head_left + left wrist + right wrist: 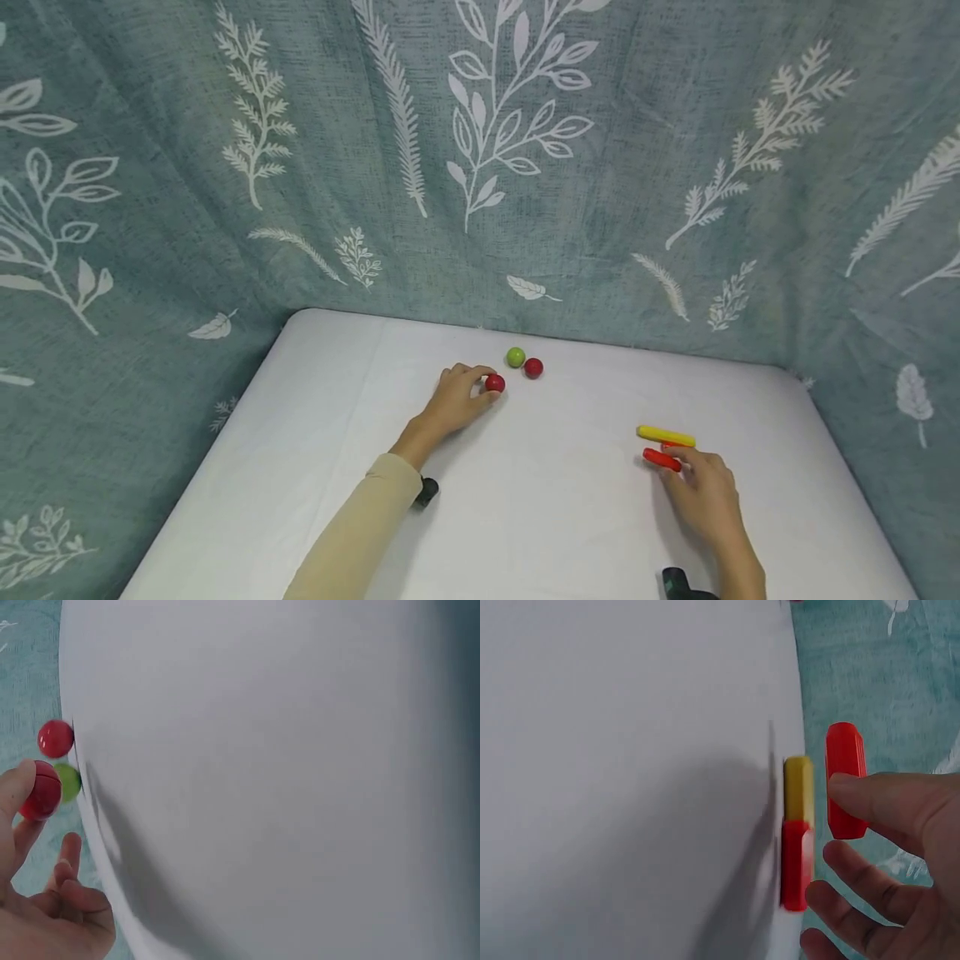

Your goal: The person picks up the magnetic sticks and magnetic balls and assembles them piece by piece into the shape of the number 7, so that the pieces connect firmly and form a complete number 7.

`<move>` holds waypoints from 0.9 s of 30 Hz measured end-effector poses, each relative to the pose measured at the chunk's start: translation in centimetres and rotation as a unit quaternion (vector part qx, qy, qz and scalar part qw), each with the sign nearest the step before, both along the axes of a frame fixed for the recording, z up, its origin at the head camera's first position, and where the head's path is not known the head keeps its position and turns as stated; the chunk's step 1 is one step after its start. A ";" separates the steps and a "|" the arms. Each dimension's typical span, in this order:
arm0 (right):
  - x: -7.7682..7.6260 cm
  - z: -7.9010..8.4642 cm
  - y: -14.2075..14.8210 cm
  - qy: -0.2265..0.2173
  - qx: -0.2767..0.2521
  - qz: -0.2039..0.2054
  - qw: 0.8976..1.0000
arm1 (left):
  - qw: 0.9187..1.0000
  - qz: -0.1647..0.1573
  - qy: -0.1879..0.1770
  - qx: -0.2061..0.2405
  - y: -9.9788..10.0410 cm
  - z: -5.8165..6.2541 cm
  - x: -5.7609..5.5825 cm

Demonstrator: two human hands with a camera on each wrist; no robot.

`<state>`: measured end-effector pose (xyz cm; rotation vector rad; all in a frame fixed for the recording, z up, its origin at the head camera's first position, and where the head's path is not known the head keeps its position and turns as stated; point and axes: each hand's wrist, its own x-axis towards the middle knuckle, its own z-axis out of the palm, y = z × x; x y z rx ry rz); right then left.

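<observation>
Between thumb and finger, my left hand pinches a small glossy red ball. The left wrist view shows a seam line around this held ball. A green ball and a second red ball lie close together just beyond that hand. On the right side, my right hand pinches a short, thick red stick with faceted sides, held above the table. Below it lie a yellow stick and another red stick, the latter mostly hidden in the head view.
A white-covered table carries everything. Green-blue cloth with white leaf prints hangs behind it and at both sides. Dark devices show by the left wrist and the right wrist.
</observation>
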<state>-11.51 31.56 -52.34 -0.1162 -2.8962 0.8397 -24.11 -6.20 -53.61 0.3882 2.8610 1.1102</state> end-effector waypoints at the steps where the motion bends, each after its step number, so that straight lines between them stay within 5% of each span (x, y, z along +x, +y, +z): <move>1: 0.0 0.3 -0.4 0.010 -0.004 0.006 1.000 | 1.000 -0.001 0.001 0.001 -0.4 0.1 0.1; 6: -0.9 1.1 -2.5 0.064 -0.028 0.050 0.996 | 1.000 -0.008 0.007 0.011 -2.7 0.9 0.8; 11: -2.2 1.1 -5.1 0.069 -0.048 0.095 0.992 | 1.000 -0.006 0.014 0.016 -5.0 1.5 2.0; 18: -3.6 0.8 -8.2 0.061 -0.065 0.132 0.987 | 1.000 0.018 -0.007 0.019 -8.1 1.0 3.4; 27: -5.2 0.2 -11.7 0.056 -0.085 0.167 0.981 | 0.999 0.007 -0.029 0.027 -10.8 0.3 3.8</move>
